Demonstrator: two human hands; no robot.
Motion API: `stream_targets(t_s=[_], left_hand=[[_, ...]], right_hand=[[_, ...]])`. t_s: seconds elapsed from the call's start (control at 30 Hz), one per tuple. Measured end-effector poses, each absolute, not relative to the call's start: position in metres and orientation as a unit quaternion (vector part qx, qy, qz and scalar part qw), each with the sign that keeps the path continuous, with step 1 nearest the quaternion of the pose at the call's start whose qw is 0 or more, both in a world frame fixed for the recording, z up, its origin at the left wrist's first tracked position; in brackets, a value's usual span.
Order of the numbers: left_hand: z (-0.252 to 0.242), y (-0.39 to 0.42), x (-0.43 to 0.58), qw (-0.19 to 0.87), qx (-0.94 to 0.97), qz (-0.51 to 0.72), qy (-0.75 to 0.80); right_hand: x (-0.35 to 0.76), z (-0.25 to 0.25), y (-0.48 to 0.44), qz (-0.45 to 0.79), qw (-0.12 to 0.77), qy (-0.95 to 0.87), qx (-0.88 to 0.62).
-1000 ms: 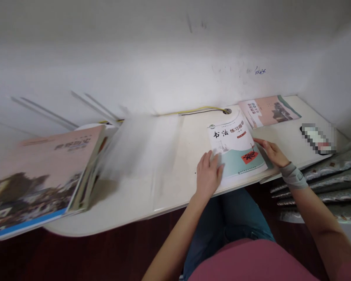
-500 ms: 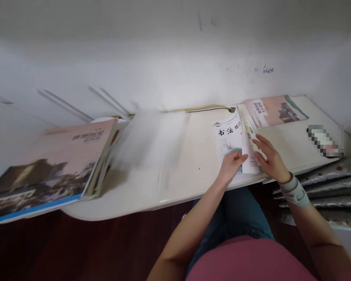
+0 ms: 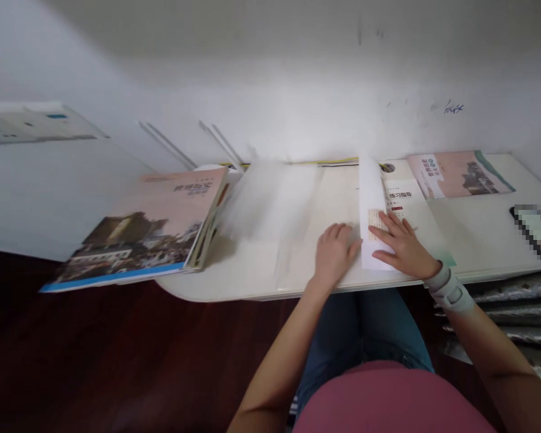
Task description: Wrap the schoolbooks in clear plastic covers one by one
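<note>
An open calligraphy booklet (image 3: 399,171) lies near the desk's front edge, its title page showing on the right. Its front cover (image 3: 372,180) is turned over to the left and curls upward at the spine. My right hand (image 3: 403,243), wearing a grey wristband, rests on the booklet with fingers spread, partly over the turned cover. Just left of the cover's edge, my left hand (image 3: 336,252) is on the desk, fingers loosely bent and thumb apart, nothing visible in it. The thumb tip is close to the cover; I cannot tell whether they touch.
A stack of history textbooks (image 3: 162,222) sits on the desk (image 3: 220,282) at the left. Behind the booklet on the right is another pink history book (image 3: 460,174). A phone (image 3: 534,225) lies at the far right. A yellow cable (image 3: 338,160) runs along the wall.
The booklet's cover has been turned over to the left, exposing the title page. My left hand has let go of it and moved left; my right hand now lies on the booklet. The view has shifted left.
</note>
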State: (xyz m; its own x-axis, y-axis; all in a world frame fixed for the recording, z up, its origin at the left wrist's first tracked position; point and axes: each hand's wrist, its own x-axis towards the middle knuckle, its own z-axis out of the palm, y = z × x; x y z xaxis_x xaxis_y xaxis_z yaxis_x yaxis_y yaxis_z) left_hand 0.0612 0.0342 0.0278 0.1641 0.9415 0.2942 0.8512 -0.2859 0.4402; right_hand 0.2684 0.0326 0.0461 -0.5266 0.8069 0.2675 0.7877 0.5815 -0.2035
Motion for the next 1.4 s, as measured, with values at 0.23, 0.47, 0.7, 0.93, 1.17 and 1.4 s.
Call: stream_targets(t_s=[0.23, 0.47, 0.7, 0.93, 1.17, 1.4], left_hand=[[0.005, 0.027, -0.017, 0.005, 0.735, 0.129, 0.666], [0.003, 0.023, -0.019, 0.019, 0.707, 0.154, 0.690], [0.004, 0.021, -0.021, 0.022, 0.693, 0.176, 0.699], [0.001, 0.021, -0.021, 0.010, 0.695, 0.176, 0.697], [-0.001, 0.021, -0.018, -0.006, 0.696, 0.168, 0.698], [0.002, 0.021, -0.016, -0.005, 0.699, 0.165, 0.695]], right_hand=[[0.222, 0.037, 0.048, 0.017, 0.096, -0.890, -0.446], [0.190, 0.031, 0.043, -0.027, 0.090, -0.880, -0.465], [0.168, 0.026, 0.041, -0.039, 0.094, -0.880, -0.464], [0.156, 0.016, 0.038, -0.024, 0.074, -0.878, -0.473], [0.147, 0.009, 0.018, -0.022, 0.083, -0.881, -0.464], [0.141, 0.004, 0.006, -0.027, 0.105, -0.871, -0.479]])
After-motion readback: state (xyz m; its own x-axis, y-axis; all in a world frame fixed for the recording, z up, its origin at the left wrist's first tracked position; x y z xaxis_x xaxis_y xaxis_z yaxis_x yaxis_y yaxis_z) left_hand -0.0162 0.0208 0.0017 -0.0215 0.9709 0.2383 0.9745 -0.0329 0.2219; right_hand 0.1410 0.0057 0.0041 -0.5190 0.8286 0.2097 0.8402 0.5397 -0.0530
